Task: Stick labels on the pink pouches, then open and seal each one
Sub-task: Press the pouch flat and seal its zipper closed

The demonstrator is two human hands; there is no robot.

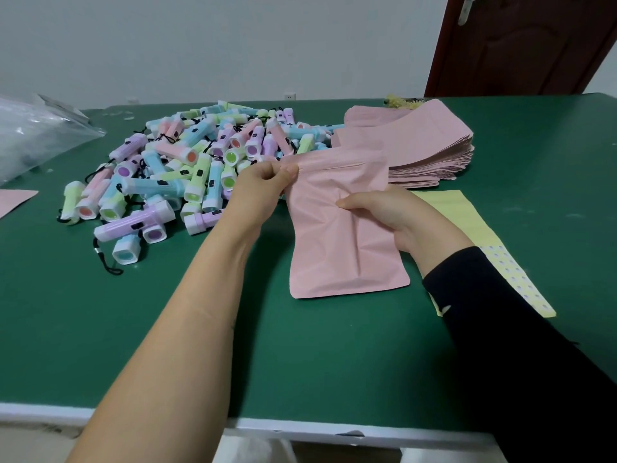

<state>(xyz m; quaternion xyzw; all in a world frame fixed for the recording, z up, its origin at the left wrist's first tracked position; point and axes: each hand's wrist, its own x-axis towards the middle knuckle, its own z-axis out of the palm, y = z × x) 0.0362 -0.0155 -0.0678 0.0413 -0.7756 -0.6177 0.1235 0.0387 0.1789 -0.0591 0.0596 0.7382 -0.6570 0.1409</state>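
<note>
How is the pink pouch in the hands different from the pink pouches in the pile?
The held pouch is wrinkled and bent; the piled pouches look smooth. The held pouch is alone, pinched at its top by the left hand and gripped by the right hand; the piled pouches are stacked together, untouched. Both are the same pink.

I see plain pink pouches (347,228), a dark green worktop (334,345), a pale yellow dotted label sheet (514,272), and pastel torches (187,168).
</note>
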